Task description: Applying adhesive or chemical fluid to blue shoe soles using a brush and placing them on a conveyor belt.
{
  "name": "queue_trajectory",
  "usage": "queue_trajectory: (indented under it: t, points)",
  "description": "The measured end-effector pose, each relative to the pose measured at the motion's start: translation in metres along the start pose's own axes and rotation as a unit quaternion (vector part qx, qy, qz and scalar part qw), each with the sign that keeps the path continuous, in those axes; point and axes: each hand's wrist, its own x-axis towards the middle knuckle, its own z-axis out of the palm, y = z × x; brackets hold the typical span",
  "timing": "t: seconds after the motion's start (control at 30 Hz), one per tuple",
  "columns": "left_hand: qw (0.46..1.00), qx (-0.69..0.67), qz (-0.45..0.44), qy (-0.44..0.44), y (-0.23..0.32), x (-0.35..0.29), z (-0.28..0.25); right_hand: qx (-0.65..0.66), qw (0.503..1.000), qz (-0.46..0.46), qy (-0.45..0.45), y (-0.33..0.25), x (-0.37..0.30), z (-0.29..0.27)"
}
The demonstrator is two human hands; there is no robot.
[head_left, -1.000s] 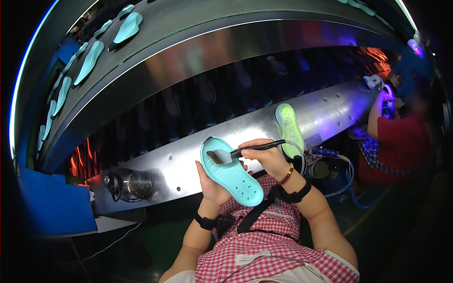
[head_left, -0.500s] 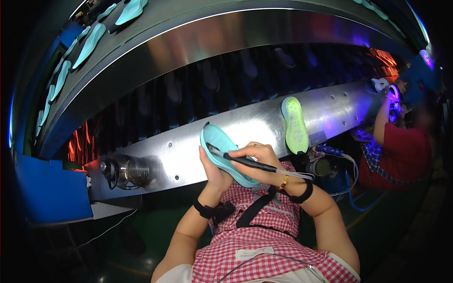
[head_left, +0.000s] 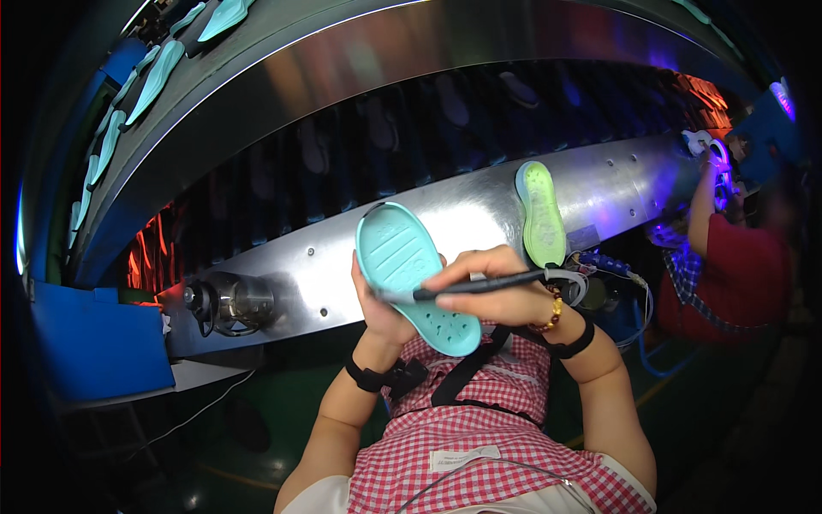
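Observation:
My left hand [head_left: 383, 315] grips a turquoise shoe sole [head_left: 398, 248] at its left edge. The sole's inner face is turned up, with ridges at the far half and small holes at the near half. In my right hand [head_left: 505, 307] is a slim black brush [head_left: 479, 286] with a pale tube trailing from its back end. The brush's blurred tip lies over the sole's left edge, close to my left hand; whether it touches cannot be made out. A yellow-green sole [head_left: 543, 223] lies on the steel ledge [head_left: 291, 287], to the right of my hands.
A glass jug with a black handle [head_left: 244, 304] stands on the ledge at left. Beyond is a dark, reddish-lit channel [head_left: 377, 137] carrying dim sole shapes. Turquoise soles [head_left: 158, 81] lie on the upper belt. A co-worker in red [head_left: 723, 274] works at right beside hoses.
The turquoise sole has been tilted so its inner face shows more fully. My right hand has turned, swinging the brush flatter, its tip shifting down to the sole's left edge.

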Motion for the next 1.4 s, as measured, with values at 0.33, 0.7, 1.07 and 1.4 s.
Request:
queue_trajectory:
  t: [0.33, 0.7, 1.07, 1.4]
  points:
    - [0.990, 0.077, 0.078, -0.084, 0.004, 0.018, -0.014, 0.062, 0.995, 0.009, -0.079, 0.011, -0.012, -0.016]
    - [0.966, 0.084, 0.226, -0.091, 0.019, 0.024, -0.015, 0.109, 0.989, -0.063, -0.081, 0.029, -0.021, -0.023]
    - [0.957, 0.127, 0.229, -0.125, 0.033, 0.032, 0.010, 0.229, 0.972, -0.049, -0.007, 0.049, -0.004, -0.031]
    - [0.989, 0.116, 0.000, -0.089, 0.016, 0.030, -0.024, 0.142, 0.989, 0.029, 0.005, 0.029, -0.014, -0.013]
